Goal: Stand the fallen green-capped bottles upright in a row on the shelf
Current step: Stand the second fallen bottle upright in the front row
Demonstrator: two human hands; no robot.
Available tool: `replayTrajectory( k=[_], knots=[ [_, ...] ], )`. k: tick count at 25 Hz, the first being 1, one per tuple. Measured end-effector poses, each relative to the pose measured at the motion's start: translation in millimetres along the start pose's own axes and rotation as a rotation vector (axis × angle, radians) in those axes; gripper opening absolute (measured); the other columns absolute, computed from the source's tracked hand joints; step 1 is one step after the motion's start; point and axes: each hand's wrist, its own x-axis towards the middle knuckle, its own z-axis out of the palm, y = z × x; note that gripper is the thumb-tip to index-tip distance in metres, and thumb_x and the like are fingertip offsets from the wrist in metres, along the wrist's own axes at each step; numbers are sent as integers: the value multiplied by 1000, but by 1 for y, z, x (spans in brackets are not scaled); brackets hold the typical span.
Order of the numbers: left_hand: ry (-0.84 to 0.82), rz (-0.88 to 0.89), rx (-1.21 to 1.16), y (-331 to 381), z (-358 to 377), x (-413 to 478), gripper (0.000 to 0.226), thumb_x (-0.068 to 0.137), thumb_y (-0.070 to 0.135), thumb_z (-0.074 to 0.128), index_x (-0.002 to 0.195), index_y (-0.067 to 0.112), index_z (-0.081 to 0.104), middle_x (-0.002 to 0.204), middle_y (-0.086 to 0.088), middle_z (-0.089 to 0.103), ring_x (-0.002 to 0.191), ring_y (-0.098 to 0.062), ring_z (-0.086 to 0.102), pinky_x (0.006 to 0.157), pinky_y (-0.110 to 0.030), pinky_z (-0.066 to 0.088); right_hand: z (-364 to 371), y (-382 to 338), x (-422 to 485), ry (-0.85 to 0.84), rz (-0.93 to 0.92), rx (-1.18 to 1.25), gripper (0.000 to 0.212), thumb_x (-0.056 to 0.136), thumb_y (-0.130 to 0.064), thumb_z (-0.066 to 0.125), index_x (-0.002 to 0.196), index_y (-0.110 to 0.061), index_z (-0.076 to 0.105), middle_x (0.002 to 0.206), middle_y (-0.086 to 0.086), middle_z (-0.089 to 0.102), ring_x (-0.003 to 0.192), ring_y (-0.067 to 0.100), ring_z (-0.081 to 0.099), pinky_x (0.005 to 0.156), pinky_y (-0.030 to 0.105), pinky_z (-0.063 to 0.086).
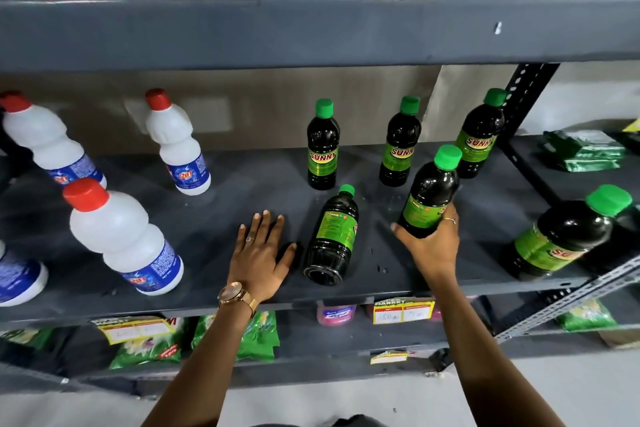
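Three dark green-capped bottles stand upright at the back of the grey shelf (242, 191): the left one (322, 146), the middle one (400, 144) and the right one (479, 135). A fourth green-capped bottle (334, 236) lies on its side, cap pointing to the back. My left hand (258, 255) rests flat and open on the shelf just left of it. My right hand (433, 246) grips the lower part of another green-capped bottle (431, 189), held roughly upright above the shelf. One more green-capped bottle (564, 236) stands at the front right.
Several white red-capped bottles, such as one (121, 236) at the front and one (176, 144) further back, occupy the shelf's left half. A perforated metal upright (526, 90) bounds the shelf on the right. Green packets (581, 151) lie beyond it. Price tags (403, 310) hang on the shelf's front edge.
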Motion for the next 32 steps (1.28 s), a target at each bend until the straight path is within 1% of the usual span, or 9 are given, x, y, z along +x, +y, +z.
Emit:
replayTrajectory(
  k=[2,5,8,11,14,17,21,27,32],
  knots=[
    [-9,-3,7,0,0,1,80,81,61,9,148,19,22,159,-9,16,147,-24,5,120,-44,1,-6,6,-3,-10,21,-20,81,59,-23,90,128,-12,50,121,8,62,110,25,60,97,38,48],
    [-3,-9,12,0,-1,1,81,80,61,8,148,19,23,159,-10,17,147,-23,6,119,-43,1,-2,3,3,83,40,-118,92,48,-40,92,120,-3,49,119,16,57,113,32,53,100,47,45],
    [-11,-12,20,1,-2,0,83,79,62,7,148,18,23,159,-10,17,147,-24,7,119,-43,0,0,-1,3,77,6,-196,103,47,-46,92,125,1,43,124,19,49,120,33,43,106,43,37],
    [-20,-18,11,2,-4,-1,85,78,63,6,148,19,22,159,-10,16,147,-23,6,119,-42,0,-8,6,0,12,7,-120,81,55,-33,90,121,-7,52,119,13,61,113,29,57,97,40,47],
    [-11,-13,0,2,-4,-3,85,78,63,7,148,18,24,158,-11,18,147,-24,8,119,-43,1,-16,9,-10,24,11,-107,65,55,-40,88,109,-15,61,102,6,71,94,23,67,83,38,55],
    [4,-12,-15,1,-4,-4,85,79,63,8,147,15,27,157,-13,21,147,-26,11,119,-44,4,-25,12,-33,54,-4,-131,60,57,-43,87,104,-15,63,96,4,71,88,21,65,79,35,53],
    [-4,-4,-23,0,-3,-3,85,79,64,9,147,15,27,157,-14,20,147,-26,10,119,-44,3,-38,21,-61,88,-30,-122,62,58,-44,86,107,-16,61,98,5,67,93,23,61,81,37,51],
    [-5,-9,-18,-2,-1,-1,86,78,65,10,147,17,27,158,-12,20,147,-25,10,120,-44,4,-41,26,-73,168,-76,-155,76,57,-42,89,116,-5,59,105,11,65,96,21,60,81,26,44],
    [-9,-11,-31,-3,-2,1,85,79,66,11,146,17,27,158,-10,20,147,-23,10,120,-43,4,-39,27,-74,213,-105,-151,77,56,-38,90,117,-3,58,107,12,65,97,17,57,82,16,38]
  ],
)
